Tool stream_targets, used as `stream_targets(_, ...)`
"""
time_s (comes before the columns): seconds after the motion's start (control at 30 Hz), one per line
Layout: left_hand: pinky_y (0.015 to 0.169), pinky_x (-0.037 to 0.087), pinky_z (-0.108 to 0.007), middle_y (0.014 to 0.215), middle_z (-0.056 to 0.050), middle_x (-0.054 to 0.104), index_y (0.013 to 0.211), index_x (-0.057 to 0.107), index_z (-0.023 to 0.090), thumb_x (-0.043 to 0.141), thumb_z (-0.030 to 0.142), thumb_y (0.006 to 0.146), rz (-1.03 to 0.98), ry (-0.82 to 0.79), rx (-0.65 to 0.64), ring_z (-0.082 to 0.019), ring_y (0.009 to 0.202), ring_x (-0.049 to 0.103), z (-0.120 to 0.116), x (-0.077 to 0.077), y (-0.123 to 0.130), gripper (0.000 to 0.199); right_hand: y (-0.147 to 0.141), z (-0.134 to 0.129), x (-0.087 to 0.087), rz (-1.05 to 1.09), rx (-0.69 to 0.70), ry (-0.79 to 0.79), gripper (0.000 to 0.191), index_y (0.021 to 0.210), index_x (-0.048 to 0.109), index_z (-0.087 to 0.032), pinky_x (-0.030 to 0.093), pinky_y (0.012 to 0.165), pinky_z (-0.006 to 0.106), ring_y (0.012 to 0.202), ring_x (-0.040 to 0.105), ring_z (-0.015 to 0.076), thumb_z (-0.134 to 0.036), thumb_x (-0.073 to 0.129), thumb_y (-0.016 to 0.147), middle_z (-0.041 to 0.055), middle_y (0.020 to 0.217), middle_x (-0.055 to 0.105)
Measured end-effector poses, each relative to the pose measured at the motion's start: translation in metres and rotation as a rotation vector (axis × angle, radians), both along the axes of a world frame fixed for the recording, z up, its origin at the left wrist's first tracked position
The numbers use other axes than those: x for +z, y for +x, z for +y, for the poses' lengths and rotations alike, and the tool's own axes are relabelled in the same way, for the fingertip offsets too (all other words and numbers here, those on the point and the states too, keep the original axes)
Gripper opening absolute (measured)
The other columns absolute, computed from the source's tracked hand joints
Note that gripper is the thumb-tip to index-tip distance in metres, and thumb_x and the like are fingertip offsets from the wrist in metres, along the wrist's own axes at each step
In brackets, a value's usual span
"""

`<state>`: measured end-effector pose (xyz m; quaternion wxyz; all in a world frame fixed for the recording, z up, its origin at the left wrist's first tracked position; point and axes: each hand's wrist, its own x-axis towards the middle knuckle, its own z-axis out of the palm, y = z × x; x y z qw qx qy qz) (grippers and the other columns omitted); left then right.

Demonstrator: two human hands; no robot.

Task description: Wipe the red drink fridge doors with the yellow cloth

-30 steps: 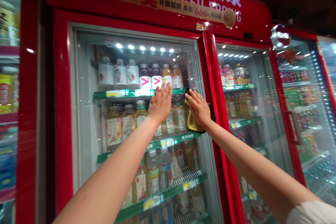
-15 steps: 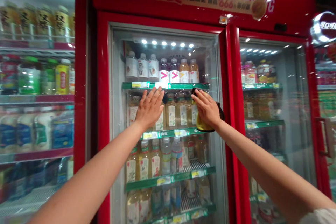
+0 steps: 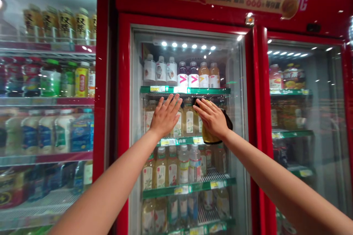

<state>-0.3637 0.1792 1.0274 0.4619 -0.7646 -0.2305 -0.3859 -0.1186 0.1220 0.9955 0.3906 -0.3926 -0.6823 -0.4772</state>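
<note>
Leftward across the glass door [image 3: 237, 117] comes my right hand [image 3: 211, 119], yellow cloth [image 3: 209, 137] with it, narrowing the gap to my left hand [image 3: 165, 117]! Hands apart now, fingers outstretched: right laid flat over the black-edged cloth, left without cloth, contact with the glass hard to tell. Cloth's before the second-row bottles [image 3: 189, 119], below the top green shelf strip [image 3: 211, 90].
</note>
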Motion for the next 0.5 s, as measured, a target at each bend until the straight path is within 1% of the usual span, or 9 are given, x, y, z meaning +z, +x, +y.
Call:
stream_targets(0.03, 0.131, 0.010, -0.051, 0.170, -0.007, 0.024, 0.163, 0.022, 0.020, 0.044, 0.028, 0.102, 0.016, 0.001, -0.004, -0.024, 0.159, 0.013, -0.001, 0.000, -0.002, 0.065, 0.002, 0.000, 0.002, 0.016, -0.002, 0.008, 0.044, 0.145, 0.058, -0.028, 0.032, 0.126, 0.044, 0.153, 0.035, 0.0195, -0.023, 0.044, 0.103, 0.0013, 0.160, 0.046)
stream_targets(0.1, 0.131, 0.012, -0.048, 0.169, -0.007, 0.027, 0.162, 0.025, 0.019, 0.043, 0.026, 0.102, 0.048, 0.016, -0.010, -0.023, 0.159, 0.017, -0.001, 0.000, -0.010, 0.063, -0.005, 0.005, 0.016, 0.132, -0.016, 0.063, 0.044, 0.144, 0.058, -0.027, 0.033, 0.124, 0.045, 0.153, 0.035, 0.0205, -0.022, 0.042, 0.104, 0.0020, 0.160, 0.047)
stream_targets(0.2, 0.131, 0.017, -0.045, 0.167, -0.008, 0.033, 0.161, 0.029, 0.019, 0.046, 0.024, 0.101, 0.045, 0.059, -0.013, -0.023, 0.157, 0.023, 0.002, -0.002, -0.028, 0.063, -0.039, 0.021, 0.046, 0.325, -0.040, 0.166, 0.045, 0.146, 0.057, -0.023, 0.034, 0.123, 0.047, 0.153, 0.034, 0.0231, -0.022, 0.038, 0.105, 0.0055, 0.160, 0.046)
stream_targets(0.27, 0.131, 0.020, -0.045, 0.165, -0.008, 0.037, 0.160, 0.031, 0.021, 0.050, 0.025, 0.100, 0.027, 0.086, -0.020, -0.023, 0.155, 0.028, 0.005, -0.003, -0.044, 0.064, -0.065, 0.029, 0.058, 0.342, -0.042, 0.183, 0.046, 0.147, 0.055, -0.022, 0.034, 0.123, 0.047, 0.154, 0.032, 0.0238, -0.021, 0.038, 0.105, 0.0058, 0.161, 0.045)
stream_targets(0.3, 0.131, 0.021, -0.046, 0.164, -0.009, 0.040, 0.160, 0.032, 0.022, 0.052, 0.026, 0.099, 0.024, 0.099, -0.026, -0.024, 0.154, 0.031, 0.007, -0.003, -0.051, 0.064, -0.075, 0.031, 0.060, 0.315, -0.036, 0.178, 0.047, 0.148, 0.054, -0.023, 0.034, 0.123, 0.047, 0.154, 0.032, 0.0237, -0.021, 0.039, 0.104, 0.0049, 0.161, 0.044)
stream_targets(0.33, 0.130, 0.022, -0.047, 0.163, -0.009, 0.042, 0.159, 0.033, 0.023, 0.054, 0.026, 0.098, 0.024, 0.112, -0.031, -0.025, 0.153, 0.034, 0.008, -0.002, -0.059, 0.064, -0.082, 0.032, 0.058, 0.272, -0.025, 0.171, 0.047, 0.150, 0.052, -0.025, 0.035, 0.123, 0.047, 0.154, 0.033, 0.0234, -0.021, 0.040, 0.104, 0.0036, 0.161, 0.044)
stream_targets(0.4, 0.129, 0.025, -0.049, 0.160, -0.009, 0.045, 0.158, 0.037, 0.024, 0.056, 0.027, 0.098, 0.024, 0.135, -0.037, -0.026, 0.151, 0.038, 0.011, -0.002, -0.072, 0.063, -0.083, 0.029, 0.047, 0.139, 0.006, 0.152, 0.050, 0.152, 0.049, -0.028, 0.035, 0.124, 0.047, 0.153, 0.034, 0.0227, -0.021, 0.044, 0.102, 0.0015, 0.161, 0.045)
stream_targets(0.5, 0.128, 0.029, -0.050, 0.158, -0.011, 0.048, 0.156, 0.041, 0.024, 0.056, 0.027, 0.098, 0.015, 0.149, -0.043, -0.027, 0.149, 0.040, 0.014, -0.002, -0.089, 0.060, -0.060, 0.019, 0.025, -0.142, 0.044, 0.107, 0.050, 0.151, 0.050, -0.030, 0.034, 0.124, 0.045, 0.151, 0.038, 0.0210, -0.021, 0.048, 0.101, 0.0001, 0.159, 0.048)
